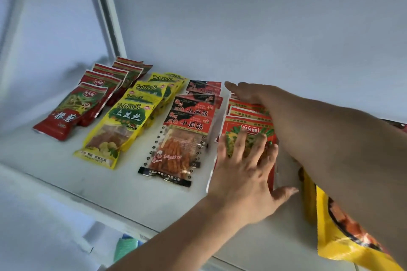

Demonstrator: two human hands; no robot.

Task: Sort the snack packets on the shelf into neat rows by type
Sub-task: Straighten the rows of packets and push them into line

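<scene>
While our left hand [244,167] lies flat, fingers spread, on the red packet [248,130] fronting the shelf's [132,200] rightmost row, our right hand [248,92], fingers together, squares its back; we judge these light, slick, pliable packets best steered by their edges.
</scene>
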